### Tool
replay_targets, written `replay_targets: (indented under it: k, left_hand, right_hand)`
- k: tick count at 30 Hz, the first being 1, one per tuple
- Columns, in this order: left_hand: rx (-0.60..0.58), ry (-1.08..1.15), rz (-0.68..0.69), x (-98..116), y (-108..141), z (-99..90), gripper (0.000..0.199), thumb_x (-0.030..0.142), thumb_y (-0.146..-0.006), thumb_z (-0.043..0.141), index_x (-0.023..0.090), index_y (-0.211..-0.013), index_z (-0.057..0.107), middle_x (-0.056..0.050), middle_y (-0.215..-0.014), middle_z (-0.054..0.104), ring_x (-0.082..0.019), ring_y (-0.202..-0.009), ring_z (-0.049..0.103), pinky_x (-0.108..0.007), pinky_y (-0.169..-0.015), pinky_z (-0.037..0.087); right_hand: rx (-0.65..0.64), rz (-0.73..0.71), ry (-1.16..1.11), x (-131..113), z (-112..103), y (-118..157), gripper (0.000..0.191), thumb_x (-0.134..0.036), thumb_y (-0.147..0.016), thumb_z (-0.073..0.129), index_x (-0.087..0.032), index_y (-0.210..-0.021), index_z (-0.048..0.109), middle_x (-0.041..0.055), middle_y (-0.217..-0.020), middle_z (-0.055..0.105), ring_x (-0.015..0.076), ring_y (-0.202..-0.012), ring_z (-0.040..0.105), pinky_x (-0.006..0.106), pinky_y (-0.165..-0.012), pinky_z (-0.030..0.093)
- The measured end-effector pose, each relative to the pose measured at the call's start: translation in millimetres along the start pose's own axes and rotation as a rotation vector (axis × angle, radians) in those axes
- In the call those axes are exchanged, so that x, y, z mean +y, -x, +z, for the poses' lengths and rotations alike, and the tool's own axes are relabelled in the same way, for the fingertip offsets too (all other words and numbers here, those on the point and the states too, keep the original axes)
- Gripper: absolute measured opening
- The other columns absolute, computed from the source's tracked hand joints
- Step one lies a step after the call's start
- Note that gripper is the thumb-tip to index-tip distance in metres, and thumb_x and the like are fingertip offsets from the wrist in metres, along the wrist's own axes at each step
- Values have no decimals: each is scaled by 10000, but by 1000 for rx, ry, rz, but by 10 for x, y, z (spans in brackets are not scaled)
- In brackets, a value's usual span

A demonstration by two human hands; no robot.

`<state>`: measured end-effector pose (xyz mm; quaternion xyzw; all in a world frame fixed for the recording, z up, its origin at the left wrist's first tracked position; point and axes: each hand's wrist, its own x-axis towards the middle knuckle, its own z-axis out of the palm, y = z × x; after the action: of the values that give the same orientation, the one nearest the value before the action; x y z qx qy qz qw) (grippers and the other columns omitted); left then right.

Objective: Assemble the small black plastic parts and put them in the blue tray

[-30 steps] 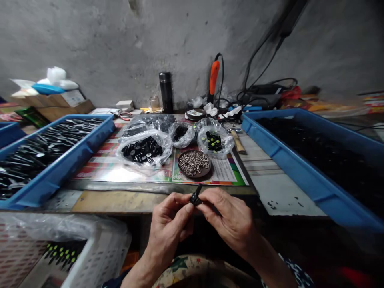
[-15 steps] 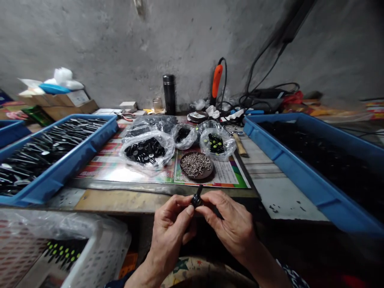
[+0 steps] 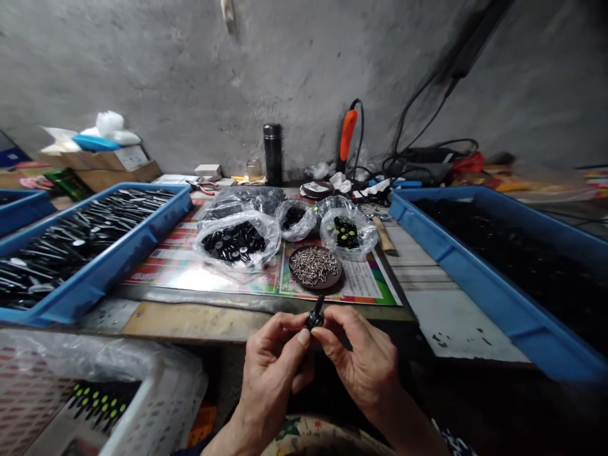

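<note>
Between my two hands, just in front of the table edge, is a small black part (image 3: pixel 315 318) with a narrow stem pointing up. My left hand (image 3: pixel 278 361) pinches it from the left with thumb and forefinger. From the right, the thumb and forefinger of my right hand (image 3: pixel 358 354) grip the same part. Beyond my fingers sits a brown dish (image 3: pixel 336 278) heaped with small metal pins (image 3: pixel 313 265). Behind the dish, one open plastic bag (image 3: pixel 368 235) holds black pieces with yellow-green dots, and another bag (image 3: pixel 270 240) holds black pieces with pale discs.
Blue trays of black parts flank the work area, one at left (image 3: pixel 107 256) and one at right (image 3: pixel 451 269). A wooden handle (image 3: pixel 384 237), a black flask (image 3: pixel 272 155) and an orange-handled tool (image 3: pixel 348 134) lie or stand farther back. A white basket (image 3: pixel 156 392) is at lower left.
The whole view has shifted slightly, so the table things appear a little lower and farther right. Both hands keep their pinch on the black part, with hardly any change in pose.
</note>
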<state>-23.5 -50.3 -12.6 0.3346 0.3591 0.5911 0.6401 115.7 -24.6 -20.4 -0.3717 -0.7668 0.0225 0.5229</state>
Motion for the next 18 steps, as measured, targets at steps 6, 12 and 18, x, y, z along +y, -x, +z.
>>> replay_targets:
  k: [6,12,18]
  left_hand:
    - [23,7,-7,-10,11,-9,283,393,-770,829,165,-904,728,53,-572,527,-20,-390,388,-114,-361,292]
    - [60,-1,-27,3,15,-12,322,408,-753,840,156,-913,719,50,-562,529,-25,-394,390,-116,-364,285]
    - [50,-9,-13,-19,0,-32,320,412,-764,832,159,-924,719,61,-538,508,-26,-385,390,-119,-363,286]
  right_hand:
    - [49,-3,23,-59,2,-3,193,-336,-1123,466,-187,-1055,568,19,-866,653,151,-743,667,217,-693,516]
    - [-60,54,-103,-60,-40,-7,163,-326,-1111,493,-186,-1113,577,24,-920,666,153,-799,680,218,-748,531]
    - [-61,9,-76,-22,-42,-34,158,-298,-1100,514,-175,-1022,573,12,-812,626,154,-675,637,241,-627,491]
